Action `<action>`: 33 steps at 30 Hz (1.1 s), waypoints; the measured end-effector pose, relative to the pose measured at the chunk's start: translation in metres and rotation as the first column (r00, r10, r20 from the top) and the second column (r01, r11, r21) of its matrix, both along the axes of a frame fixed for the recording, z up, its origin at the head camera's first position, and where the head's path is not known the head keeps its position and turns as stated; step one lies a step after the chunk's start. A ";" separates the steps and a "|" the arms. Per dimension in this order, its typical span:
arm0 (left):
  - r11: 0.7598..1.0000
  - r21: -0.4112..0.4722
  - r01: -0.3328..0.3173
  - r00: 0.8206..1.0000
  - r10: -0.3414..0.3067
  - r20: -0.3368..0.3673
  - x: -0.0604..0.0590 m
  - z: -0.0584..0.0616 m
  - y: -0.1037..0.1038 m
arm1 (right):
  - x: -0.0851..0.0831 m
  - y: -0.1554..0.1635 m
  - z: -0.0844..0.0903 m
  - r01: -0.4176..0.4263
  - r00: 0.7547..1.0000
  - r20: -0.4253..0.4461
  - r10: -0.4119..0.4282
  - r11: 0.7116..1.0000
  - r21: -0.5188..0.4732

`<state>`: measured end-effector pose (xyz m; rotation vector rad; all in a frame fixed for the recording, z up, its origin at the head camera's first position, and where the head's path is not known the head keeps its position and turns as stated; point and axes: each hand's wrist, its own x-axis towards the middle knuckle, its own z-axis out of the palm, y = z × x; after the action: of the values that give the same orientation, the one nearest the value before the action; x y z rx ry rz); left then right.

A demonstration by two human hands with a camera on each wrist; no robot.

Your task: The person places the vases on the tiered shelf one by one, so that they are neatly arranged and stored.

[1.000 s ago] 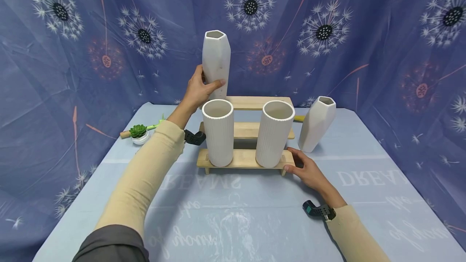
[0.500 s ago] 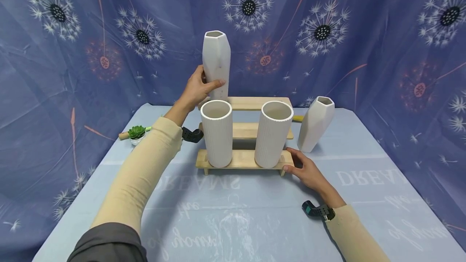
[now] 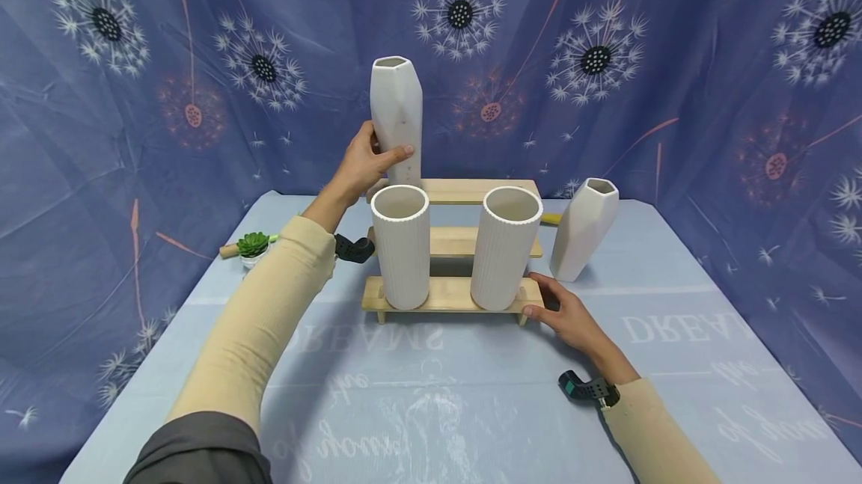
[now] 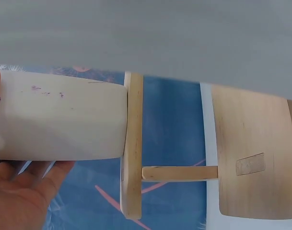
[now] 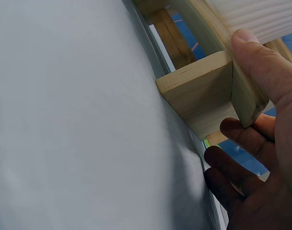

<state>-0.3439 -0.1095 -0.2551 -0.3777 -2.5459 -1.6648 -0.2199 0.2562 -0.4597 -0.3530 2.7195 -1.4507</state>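
My left hand [image 3: 367, 166] grips a tall white faceted vase [image 3: 399, 106], thumb across its front and fingers round its left side. In the left wrist view, the base of the vase meets the top shelf [image 4: 132, 182], and small purple marks show on its side. The three-tier wooden stand [image 3: 451, 293] has its lower right end held in my right hand [image 3: 572, 316]. The right wrist view shows the thumb [image 5: 261, 62] over the board's edge and fingers below it. Two ribbed white cylindrical vases [image 3: 402, 252] stand on the bottom step, partly hiding the tiers behind.
Another faceted white vase [image 3: 584, 230] stands on the table right of the stand. At the left lie a small potted succulent [image 3: 254, 246] and a light brown stick end [image 3: 229, 250]. A yellow object [image 3: 551, 219] shows behind the stand. A blue dandelion-print curtain [image 3: 323, 13] hangs behind.
The faceted vase in my left hand has shifted slightly left at the top shelf. The right hand stays on the stand's end. The head view has moved a little.
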 end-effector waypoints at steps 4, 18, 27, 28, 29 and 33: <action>1.000 -0.007 0.004 1.000 -0.004 -0.006 0.000 0.000 0.001 | -0.002 0.001 -0.003 0.010 1.000 -0.001 -0.010 1.000 0.004; 0.999 -0.039 -0.017 1.000 0.018 0.022 -0.001 -0.001 0.002 | -0.002 0.001 -0.002 0.017 1.000 -0.003 -0.017 1.000 0.020; 1.000 0.009 -0.006 1.000 0.006 0.009 0.003 -0.006 -0.003 | -0.001 0.001 -0.002 0.018 1.000 -0.003 -0.018 1.000 0.021; 1.000 0.015 -0.009 1.000 0.009 0.011 0.004 -0.007 -0.004 | -0.001 0.001 -0.002 0.019 1.000 -0.003 -0.019 1.000 0.022; 1.000 0.023 -0.010 1.000 0.010 0.013 0.005 -0.008 -0.006 | -0.001 0.001 -0.001 0.021 1.000 -0.001 -0.021 1.000 0.020; 0.999 0.030 -0.020 1.000 0.019 0.011 0.009 -0.013 -0.011 | -0.001 0.001 -0.001 0.012 1.000 -0.003 -0.012 1.000 0.009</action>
<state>-0.3352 -0.1210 -0.2677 -0.3419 -2.5203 -1.7008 -0.2208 0.2573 -0.4604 -0.3385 2.7339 -1.4421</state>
